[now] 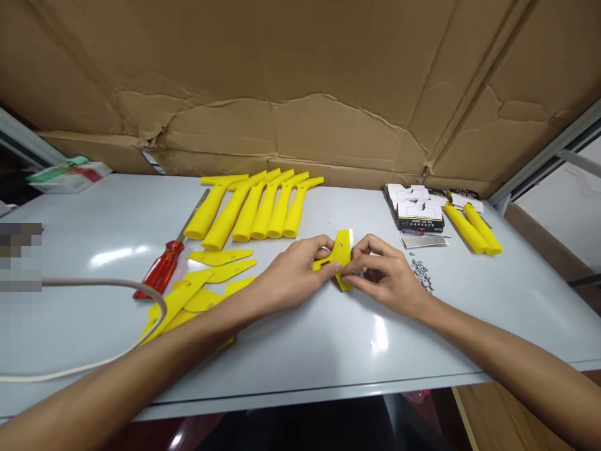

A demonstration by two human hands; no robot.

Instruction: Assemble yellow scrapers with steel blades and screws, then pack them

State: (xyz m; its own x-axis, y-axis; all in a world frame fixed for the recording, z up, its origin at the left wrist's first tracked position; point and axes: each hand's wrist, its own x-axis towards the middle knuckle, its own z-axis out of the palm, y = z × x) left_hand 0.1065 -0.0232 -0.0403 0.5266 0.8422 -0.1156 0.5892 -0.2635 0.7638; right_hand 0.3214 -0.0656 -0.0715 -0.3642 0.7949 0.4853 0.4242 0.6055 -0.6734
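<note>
Near the middle of the table, my left hand (300,270) is closed on a yellow plastic scraper head (344,247), its thumb pressed on the near part. A shiny strip like a blade shows along the head's right edge. My right hand (387,269) is closed in a pinch, with its fingertips against the lower right of the head. Whatever those fingertips hold is too small or hidden to make out. Just right of that hand lies a pile of small metal screws (422,275). Metal blades (425,242) rest behind the screws.
Several yellow handles (263,210) lie in a row at the back. Loose flat yellow plates (201,299) and a red-handled screwdriver (162,270) are on the left, beside a cable (157,297). Black-and-white cards (419,213) and two yellow tubes (469,228) lie back right. Cardboard (300,75) stands behind.
</note>
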